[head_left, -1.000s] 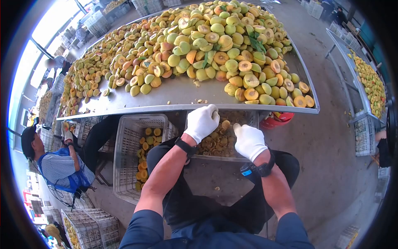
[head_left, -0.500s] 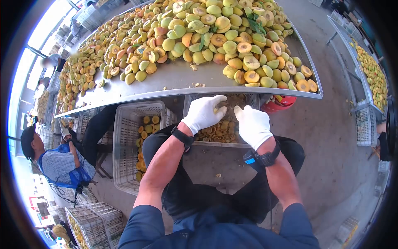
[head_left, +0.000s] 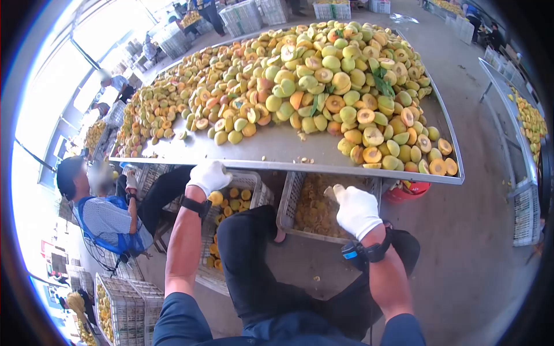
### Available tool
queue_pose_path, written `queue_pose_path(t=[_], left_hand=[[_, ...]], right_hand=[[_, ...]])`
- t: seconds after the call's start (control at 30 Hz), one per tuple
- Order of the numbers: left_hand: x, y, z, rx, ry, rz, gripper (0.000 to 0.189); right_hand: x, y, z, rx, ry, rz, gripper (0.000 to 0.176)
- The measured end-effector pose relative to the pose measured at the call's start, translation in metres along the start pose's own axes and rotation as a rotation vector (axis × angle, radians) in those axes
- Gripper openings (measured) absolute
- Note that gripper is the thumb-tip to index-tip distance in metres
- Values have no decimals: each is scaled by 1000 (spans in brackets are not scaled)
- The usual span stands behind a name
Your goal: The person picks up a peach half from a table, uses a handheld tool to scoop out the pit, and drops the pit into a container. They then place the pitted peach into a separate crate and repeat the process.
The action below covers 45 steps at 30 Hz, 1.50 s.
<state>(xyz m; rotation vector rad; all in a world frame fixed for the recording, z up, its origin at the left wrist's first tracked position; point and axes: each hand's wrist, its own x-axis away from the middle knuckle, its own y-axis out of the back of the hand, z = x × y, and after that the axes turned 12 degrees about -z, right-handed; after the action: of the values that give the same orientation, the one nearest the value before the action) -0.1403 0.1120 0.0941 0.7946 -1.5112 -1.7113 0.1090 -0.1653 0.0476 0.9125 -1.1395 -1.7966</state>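
My left hand (head_left: 209,177), in a white glove, is over a crate (head_left: 262,193) of cut yellow peach halves (head_left: 235,199), just below the table's front edge. Its fingers look loosely spread and are partly hidden from above; a peach half (head_left: 216,198) shows right beneath it. Over a second crate (head_left: 285,202), filled with brownish scraps (head_left: 314,210), hangs my right hand (head_left: 355,210), also gloved. Its thumb and forefinger are pinched together, their tips stained yellowish; what they hold, I cannot tell. Piled peaches (head_left: 323,75), many of them halved, cover much of the metal table (head_left: 277,153).
A red bucket (head_left: 407,191) stands under the table's right corner. At left sits a co-worker (head_left: 109,213) in a blue apron, close to stacked crates (head_left: 124,305). Another fruit-laden table (head_left: 502,86) is at far right, with a crate (head_left: 526,213) by it.
My left hand has moved left, from above the scrap crate to the crate of peach halves. My right hand stays over the scraps, a little lower in view. The view has shifted, showing more of the room's far side.
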Motion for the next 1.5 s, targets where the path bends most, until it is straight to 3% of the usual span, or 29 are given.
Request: queue_pose_path(t=[0.03,0.17,0.27,0.37,0.53,0.8,0.97,1.17,1.37,1.5], left_hand=[[-13,-3,-1,-5,-1,-15,33],[-81,-33,-36,614,-161,-194,39],[-113,-39,-89,671,-167,-304,37],[-126,-41,-144,516,-254,-469,31],[-157,-34,-192,242,-218,-406,25],[-171,-31,-196,82,-285,-382,17],[-149,-32,-195,113,-290,-340,26],[-116,-39,-183,147,-357,-152,35],[-119,-56,-184,208,-279,-57,40],[-116,-53,-170,479,-252,-84,41]], right_hand=[[-2,0,3,-8,-3,6,23],[-6,0,5,-4,-13,65,25],[-4,-7,-3,-6,-18,47,29],[-2,-1,-9,1,-25,60,26],[0,4,-15,27,-46,143,25],[1,7,-11,8,-28,186,27],[3,7,-15,-4,-22,143,26],[8,8,-18,23,-22,139,27],[5,7,-18,8,-16,137,25],[2,6,-22,-20,-6,95,28]])
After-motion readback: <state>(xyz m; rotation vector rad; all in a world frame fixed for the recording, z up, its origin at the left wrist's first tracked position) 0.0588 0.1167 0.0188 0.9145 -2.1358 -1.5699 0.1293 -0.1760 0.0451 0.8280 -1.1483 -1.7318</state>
